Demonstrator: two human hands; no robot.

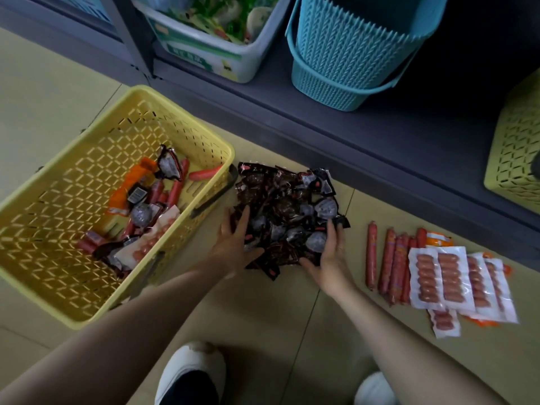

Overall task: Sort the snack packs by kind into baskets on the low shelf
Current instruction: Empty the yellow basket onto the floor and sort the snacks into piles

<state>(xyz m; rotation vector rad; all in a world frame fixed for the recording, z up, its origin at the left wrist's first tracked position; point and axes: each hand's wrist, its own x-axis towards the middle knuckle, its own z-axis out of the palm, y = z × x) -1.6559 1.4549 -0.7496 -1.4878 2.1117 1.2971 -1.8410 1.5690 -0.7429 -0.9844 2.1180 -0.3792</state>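
A heap of dark red-and-black snack packs [287, 206] lies on the floor in front of the shelf. My left hand [235, 244] cups the heap's left side and my right hand [333, 252] cups its right side, fingers curled into the packs. To the right lie red sausage sticks [391, 261] and clear packs of small sausages [455, 282]. The yellow basket [58, 176] on the left holds mixed sausages and dark packs. On the low shelf stand a teal basket [344, 54], a white bin [251, 59] of green packs and a yellow basket [514, 153].
The dark shelf edge [321, 124] runs diagonally just behind the heap. My two white shoes [193, 372] are at the bottom. Orange packs [438, 239] lie under the sausage packs. The floor is beige tile.
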